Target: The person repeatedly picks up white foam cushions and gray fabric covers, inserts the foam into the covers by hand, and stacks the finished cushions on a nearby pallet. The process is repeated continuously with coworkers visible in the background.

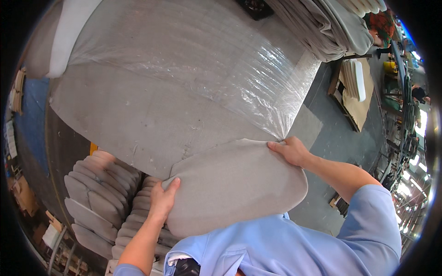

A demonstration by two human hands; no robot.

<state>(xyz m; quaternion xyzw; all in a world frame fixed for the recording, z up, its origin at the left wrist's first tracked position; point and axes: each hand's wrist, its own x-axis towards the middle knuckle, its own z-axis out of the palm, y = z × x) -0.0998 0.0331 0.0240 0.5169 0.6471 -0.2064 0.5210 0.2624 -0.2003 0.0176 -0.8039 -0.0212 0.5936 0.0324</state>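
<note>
A grey fabric-covered panel, oblong with rounded ends (237, 184), is held in front of my body at the near edge of the worktable (138, 115). My left hand (163, 197) grips its left edge, thumb on top and fingers mostly hidden. My right hand (293, 152) pinches the far right edge, thumb on the upper face and the other fingers underneath. The panel's far edge overlaps the table's grey cloth cover. Clear plastic film (262, 87) stretches over the cover and gathers to a point beside my right hand.
Stacked grey padded panels (99, 184) stand below the table at left. More grey covered pieces (322, 27) lie piled at the far right, and a white piece (73, 34) at the far left. On the right floor, a pallet with cardboard (357, 92) carries pale panels. People are in the right background.
</note>
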